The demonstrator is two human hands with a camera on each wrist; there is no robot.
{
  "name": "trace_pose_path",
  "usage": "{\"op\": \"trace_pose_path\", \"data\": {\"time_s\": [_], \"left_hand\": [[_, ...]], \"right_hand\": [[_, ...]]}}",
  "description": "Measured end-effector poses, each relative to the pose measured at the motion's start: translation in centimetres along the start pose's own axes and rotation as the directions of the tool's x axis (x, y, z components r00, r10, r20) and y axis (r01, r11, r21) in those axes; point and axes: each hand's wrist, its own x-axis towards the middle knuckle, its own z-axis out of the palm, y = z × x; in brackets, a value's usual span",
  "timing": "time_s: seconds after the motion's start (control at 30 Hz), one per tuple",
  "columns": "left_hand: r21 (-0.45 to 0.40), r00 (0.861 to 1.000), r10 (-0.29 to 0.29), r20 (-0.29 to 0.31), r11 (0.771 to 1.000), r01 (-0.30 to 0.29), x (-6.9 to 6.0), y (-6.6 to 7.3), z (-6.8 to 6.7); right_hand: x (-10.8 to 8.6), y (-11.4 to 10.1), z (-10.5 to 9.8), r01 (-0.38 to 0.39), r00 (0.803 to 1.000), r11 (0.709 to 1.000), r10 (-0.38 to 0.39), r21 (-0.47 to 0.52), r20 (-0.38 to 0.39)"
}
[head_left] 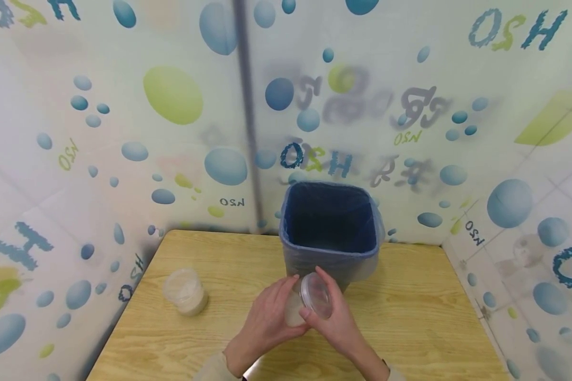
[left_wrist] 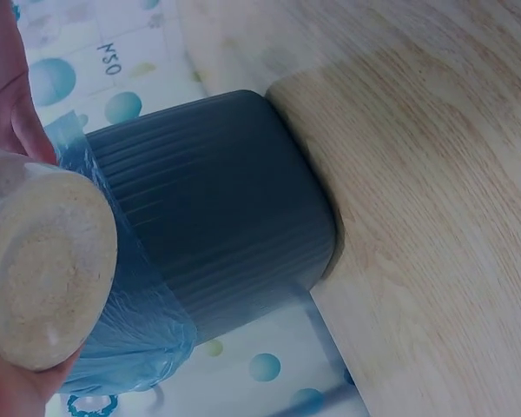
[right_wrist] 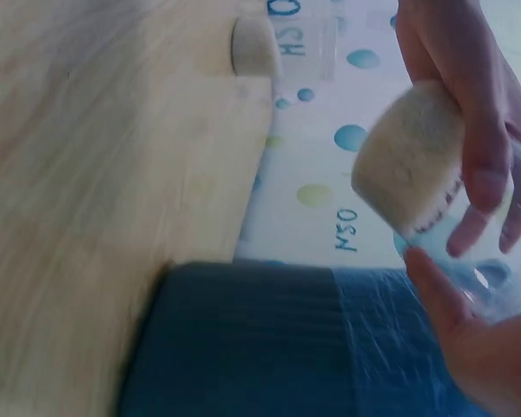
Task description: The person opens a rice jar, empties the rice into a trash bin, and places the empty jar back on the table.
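Observation:
My left hand point(head_left: 271, 315) grips a clear plastic jar point(head_left: 293, 312), fingers and thumb around its side, above the table in front of the bin. Pale, powdery stuff fills the jar's lower part, and its round bottom point(left_wrist: 48, 261) faces the left wrist camera. On the clear lid point(head_left: 317, 295), my right hand point(head_left: 336, 323) has its thumb and fingers spread around the rim. The jar is tilted, with the lid end toward the right. Whether the lid is loose from the jar cannot be told.
A dark bin point(left_wrist: 208, 200) lined with a blue bag point(head_left: 331, 248) stands at the table's back edge, just beyond both hands. Another clear jar point(head_left: 188, 296) with pale contents sits on the wooden table point(head_left: 233, 270) at the left. Patterned curtains point(head_left: 171, 159) enclose the table.

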Motion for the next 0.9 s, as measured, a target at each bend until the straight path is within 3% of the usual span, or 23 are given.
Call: {"op": "trace_pose_path", "data": {"time_s": [0.17,0.3,0.43,0.5,0.77,0.9], "left_hand": [[-0.016,1.0,0.011,-0.02,1.0,-0.011,0.1,-0.3,-0.2],[-0.038,1.0,-0.004,-0.015,0.999,0.003,0.2,-0.6,-0.4],[-0.032,1.0,-0.008,0.0,0.999,0.008,0.2,-0.8,-0.6],[-0.029,1.0,-0.007,0.004,1.0,0.007,0.2,-0.8,-0.7],[-0.028,1.0,0.009,-0.004,1.0,-0.009,0.2,-0.9,-0.5],[-0.024,1.0,0.012,0.004,1.0,-0.012,0.2,-0.8,-0.5]], "right_hand": [[0.1,-0.2,-1.3,0.02,0.996,0.998,-0.014,-0.056,0.093],[0.3,-0.3,-2.2,0.115,0.987,0.99,-0.105,-0.082,0.121],[0.5,-0.8,-2.9,0.261,0.964,0.945,-0.245,-0.197,0.102],[0.7,-1.2,-3.2,0.298,0.955,0.921,-0.284,-0.252,0.09],[1.0,-3.1,-3.3,0.286,0.958,0.84,-0.267,-0.461,0.107],[1.1,-3.9,-2.9,0.23,0.973,0.817,-0.201,-0.529,0.114]]}}
